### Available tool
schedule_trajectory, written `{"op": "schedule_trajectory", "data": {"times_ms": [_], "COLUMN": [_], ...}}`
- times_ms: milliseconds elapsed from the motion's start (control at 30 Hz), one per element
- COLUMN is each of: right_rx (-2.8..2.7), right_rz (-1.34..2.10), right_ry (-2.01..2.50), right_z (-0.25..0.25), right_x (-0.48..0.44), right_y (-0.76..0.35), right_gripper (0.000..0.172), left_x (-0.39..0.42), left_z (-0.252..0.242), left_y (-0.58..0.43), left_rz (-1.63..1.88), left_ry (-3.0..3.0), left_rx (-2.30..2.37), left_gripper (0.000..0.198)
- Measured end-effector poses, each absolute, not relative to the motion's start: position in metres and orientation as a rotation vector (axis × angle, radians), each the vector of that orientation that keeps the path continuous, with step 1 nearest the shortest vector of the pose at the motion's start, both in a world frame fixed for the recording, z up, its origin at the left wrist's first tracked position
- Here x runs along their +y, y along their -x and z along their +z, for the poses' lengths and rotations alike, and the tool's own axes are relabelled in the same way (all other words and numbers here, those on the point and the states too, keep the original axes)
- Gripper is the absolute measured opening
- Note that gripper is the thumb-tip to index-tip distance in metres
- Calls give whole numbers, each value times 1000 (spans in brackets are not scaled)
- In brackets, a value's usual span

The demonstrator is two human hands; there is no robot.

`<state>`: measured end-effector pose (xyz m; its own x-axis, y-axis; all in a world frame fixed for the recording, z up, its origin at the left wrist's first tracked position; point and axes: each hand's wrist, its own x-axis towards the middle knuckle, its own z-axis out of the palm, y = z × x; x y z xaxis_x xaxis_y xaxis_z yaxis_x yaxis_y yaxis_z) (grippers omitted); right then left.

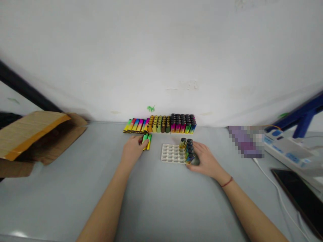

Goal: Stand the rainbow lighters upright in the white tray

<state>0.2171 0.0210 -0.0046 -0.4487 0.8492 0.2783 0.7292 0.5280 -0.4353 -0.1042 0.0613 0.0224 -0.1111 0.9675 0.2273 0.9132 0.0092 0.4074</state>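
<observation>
A white tray (173, 153) with rows of oval hollows lies on the table in front of me. Along its right end stands a row of black-topped lighters (189, 151), upright, with one more lighter (182, 143) beside them at the back. My right hand (204, 159) curves around the right side of that row, thumb at the near corner and fingers at the far side. Left of the tray, my left hand (133, 148) has its fingers closed on green-and-yellow lighters (147, 142) that lie flat; the fingertips are partly hidden.
Against the wall stand upright lighters (183, 123), gold-topped ones (158, 124) and flat-lying colourful ones (136, 125). An opened cardboard box (50, 144) sits at the left. At the right are a power strip (290, 153), a white cable (274, 183) and a dark phone (297, 198).
</observation>
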Motion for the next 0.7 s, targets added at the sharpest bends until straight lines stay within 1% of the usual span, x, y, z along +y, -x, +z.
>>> {"op": "schedule_trajectory", "data": {"times_ms": [100, 200, 267, 333, 400, 567, 700], "right_rx": [-2311, -2313, -2316, -2320, -2319, -2315, -2314], "right_rz": [342, 337, 339, 342, 343, 330, 325], "right_ry": [1290, 1301, 1301, 1291, 1281, 1277, 1290], "right_z": [-5, -5, -4, -4, -4, -3, -3], "right_x": [21, 21, 21, 21, 21, 20, 20], "right_y": [-217, -217, -217, -217, -217, -217, -216], "right_gripper": [75, 75, 75, 74, 73, 74, 73], "left_x": [62, 62, 63, 63, 62, 53, 43], "left_z": [24, 33, 40, 43, 43, 32, 31], "left_y": [104, 105, 102, 97, 88, 59, 38], "left_rz": [773, 929, 1114, 1272, 1358, 1409, 1364], "left_ry": [-1953, -1855, -1777, -1686, -1558, -1262, -1130], "left_rx": [2121, 2036, 1923, 1764, 1604, 1266, 1136], "left_gripper": [28, 31, 33, 29, 24, 23, 22]}}
